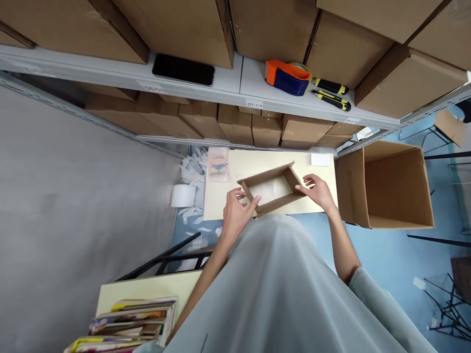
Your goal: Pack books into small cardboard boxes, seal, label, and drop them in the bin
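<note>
A small brown cardboard box (281, 202) without a top cover sits tilted at an angle over the cream table (235, 196). My left hand (236, 212) is closed on its left end, the thumb at the near corner and the fingers curled by the end wall. At the opposite end, my right hand (319, 192) has its thumb on the rim, with bent fingers outside the wall. Inside the box frame a pale surface shows; whether it is the box's bottom or the table I cannot tell.
Above the table, a grey shelf (221, 90) carries cardboard boxes, a black phone (183, 69), an orange and blue tape dispenser (288, 77) and yellow-black cutters (331, 100). A large open carton (399, 186) stands right. Left are a white roll (183, 195) and scraps; magazines (128, 323) lie lower left.
</note>
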### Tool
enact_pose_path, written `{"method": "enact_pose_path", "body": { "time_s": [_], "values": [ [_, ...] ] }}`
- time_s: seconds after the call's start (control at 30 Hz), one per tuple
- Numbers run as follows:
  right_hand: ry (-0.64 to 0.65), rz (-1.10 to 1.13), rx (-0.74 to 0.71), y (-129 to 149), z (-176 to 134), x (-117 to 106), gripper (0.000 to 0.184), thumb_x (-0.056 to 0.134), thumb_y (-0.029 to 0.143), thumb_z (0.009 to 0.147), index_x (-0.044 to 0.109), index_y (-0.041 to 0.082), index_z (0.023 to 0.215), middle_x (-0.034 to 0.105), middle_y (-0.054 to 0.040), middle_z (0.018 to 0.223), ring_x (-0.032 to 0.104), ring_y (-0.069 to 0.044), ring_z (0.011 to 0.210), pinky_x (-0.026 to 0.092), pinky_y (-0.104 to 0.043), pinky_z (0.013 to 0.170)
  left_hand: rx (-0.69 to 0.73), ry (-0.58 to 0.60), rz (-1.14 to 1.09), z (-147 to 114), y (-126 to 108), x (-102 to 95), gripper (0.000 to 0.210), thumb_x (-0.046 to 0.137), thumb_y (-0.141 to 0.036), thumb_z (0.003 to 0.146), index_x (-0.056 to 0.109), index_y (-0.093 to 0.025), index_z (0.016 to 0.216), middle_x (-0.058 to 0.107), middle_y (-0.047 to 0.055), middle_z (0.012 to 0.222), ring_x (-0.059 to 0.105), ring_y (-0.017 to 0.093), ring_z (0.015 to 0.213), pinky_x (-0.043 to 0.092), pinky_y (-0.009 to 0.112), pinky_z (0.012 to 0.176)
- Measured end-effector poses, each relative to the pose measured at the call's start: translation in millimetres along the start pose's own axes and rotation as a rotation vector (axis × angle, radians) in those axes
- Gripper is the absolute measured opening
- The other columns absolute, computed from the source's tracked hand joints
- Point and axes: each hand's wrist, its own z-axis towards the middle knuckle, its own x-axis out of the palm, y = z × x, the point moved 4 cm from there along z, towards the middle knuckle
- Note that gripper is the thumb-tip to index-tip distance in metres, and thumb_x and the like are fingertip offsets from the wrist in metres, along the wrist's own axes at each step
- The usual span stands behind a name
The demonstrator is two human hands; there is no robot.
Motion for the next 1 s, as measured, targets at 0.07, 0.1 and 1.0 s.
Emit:
{"method": "enact_pose_path", "body": {
  "time_s": [0.07, 0.1, 1.0],
  "values": [
    [0.038, -0.155, -0.035, 7, 10, 4, 0.026, 0.081, 0.042, 0.086, 0.072, 0.025, 0.103, 0.079, -0.004, 0.099, 0.072, -0.023, 0.084, 0.055, -0.035, 0.077, 0.026, -0.045, 0.092, -6, -9, 7.7, 0.044, 0.077, -0.052, 0.085, 0.055, -0.025, 0.11, 0.064, 0.015, 0.143, 0.078, 0.03, 0.109, 0.065, 0.042, 0.08],
    [0.043, -0.21, -0.051, 9, 13, 5, 0.017, 0.077, 0.037, 0.09, 0.071, 0.025, 0.1, 0.078, -0.0033, 0.097, 0.071, -0.022, 0.081, 0.053, -0.034, 0.076, 0.038, -0.065, 0.132, -7, -12, 10.6, 0.038, 0.075, -0.048, 0.086, 0.055, -0.024, 0.109, 0.065, 0.015, 0.139, 0.078, 0.03, 0.106, 0.065, 0.042, 0.08],
    [-0.186, -0.222, 0.015, -21, -14, 6, 0.018, 0.057, 0.036, 0.106, 0.064, 0.021, 0.101, 0.076, -0.0069, 0.099, 0.068, -0.021, 0.069, 0.051, -0.034, 0.074, 0.261, 0.104, 0.299, 49, -51, 25.9, 0.019, 0.059, -0.038, 0.097, 0.066, -0.023, 0.106, 0.077, 0.007, 0.112, 0.079, 0.023, 0.086, 0.062, 0.035, 0.075]
  ]
}}
